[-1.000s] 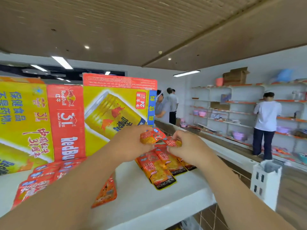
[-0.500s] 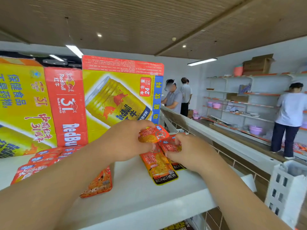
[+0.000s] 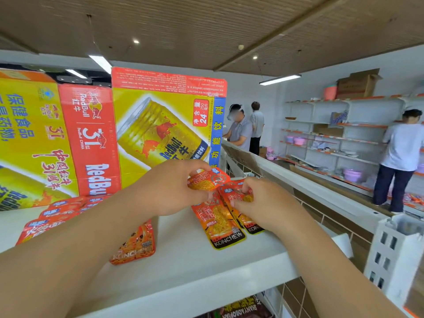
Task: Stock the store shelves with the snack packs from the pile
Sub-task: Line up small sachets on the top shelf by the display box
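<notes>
Both my hands work over the white top shelf [image 3: 188, 267]. My left hand [image 3: 169, 187] pinches the upper end of an orange snack pack [image 3: 207, 181]. My right hand [image 3: 263, 203] pinches the top of another orange pack [image 3: 238, 196]. Under them lie two orange KONCHEW packs [image 3: 220, 226] flat on the shelf, partly covered by my fingers. More orange-red packs [image 3: 135, 246] lie at the left, mostly hidden behind my left forearm.
Large yellow-and-red Red Bull cartons [image 3: 160, 125] stand at the back of the shelf. A white perforated shelf post [image 3: 390, 255] rises at the right. Three people [image 3: 401, 157] stand at shelving [image 3: 332, 138] across the aisle. Dark packs [image 3: 243, 308] show on the shelf below.
The view has moved closer to the shelf. Both hands stay on the packs in nearly the same grip, slightly shifted toward the shelf edge.
</notes>
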`<state>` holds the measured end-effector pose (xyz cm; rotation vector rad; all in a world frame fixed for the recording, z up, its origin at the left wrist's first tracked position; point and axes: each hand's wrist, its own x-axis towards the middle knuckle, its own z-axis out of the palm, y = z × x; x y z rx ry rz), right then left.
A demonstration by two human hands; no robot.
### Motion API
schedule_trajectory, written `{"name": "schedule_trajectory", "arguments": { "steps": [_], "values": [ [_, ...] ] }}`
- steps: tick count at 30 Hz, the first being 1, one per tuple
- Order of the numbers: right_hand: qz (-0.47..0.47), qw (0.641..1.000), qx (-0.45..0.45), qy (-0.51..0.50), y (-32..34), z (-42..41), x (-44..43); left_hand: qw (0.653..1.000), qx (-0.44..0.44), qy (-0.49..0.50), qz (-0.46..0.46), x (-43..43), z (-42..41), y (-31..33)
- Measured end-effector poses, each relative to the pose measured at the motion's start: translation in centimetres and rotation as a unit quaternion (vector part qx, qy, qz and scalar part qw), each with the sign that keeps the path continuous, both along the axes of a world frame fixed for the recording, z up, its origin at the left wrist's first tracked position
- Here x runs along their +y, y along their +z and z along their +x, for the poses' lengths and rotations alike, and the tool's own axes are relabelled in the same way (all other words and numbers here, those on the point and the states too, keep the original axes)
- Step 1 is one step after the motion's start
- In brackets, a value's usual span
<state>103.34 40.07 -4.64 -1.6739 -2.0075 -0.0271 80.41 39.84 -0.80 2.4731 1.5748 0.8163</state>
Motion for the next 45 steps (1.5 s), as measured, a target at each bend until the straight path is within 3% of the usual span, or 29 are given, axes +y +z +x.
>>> {"name": "schedule_trajectory", "arguments": {
  "steps": [14, 23, 34, 37, 40, 45],
  "values": [
    [0.049, 0.999, -0.003, -0.022, 0.2, 0.0, -0.3, 1.0, -0.006, 0.026, 0.013, 0.0, -0.6, 0.2],
    [-0.003, 0.998, -0.06, 0.023, -0.1, -0.3, -0.3, 0.999, -0.005, 0.032, 0.001, 0.1, -0.8, 0.2],
    [0.015, 0.998, -0.058, 0.021, 0.1, -0.1, -0.7, 0.999, -0.009, 0.042, -0.005, 0.1, -0.9, 0.4],
    [0.039, 0.995, -0.043, 0.083, 0.3, -0.3, -1.1, 0.999, -0.008, 0.049, -0.008, 0.3, -1.0, 0.4],
    [-0.004, 0.977, -0.043, 0.208, 0.5, -0.8, -1.6, 0.998, -0.003, 0.058, -0.01, 0.2, -1.0, 0.5],
    [-0.028, 0.965, -0.104, 0.24, 0.1, -0.9, -1.2, 0.998, 0.001, 0.062, -0.007, 0.1, -1.1, 0.6]
  ]
}}
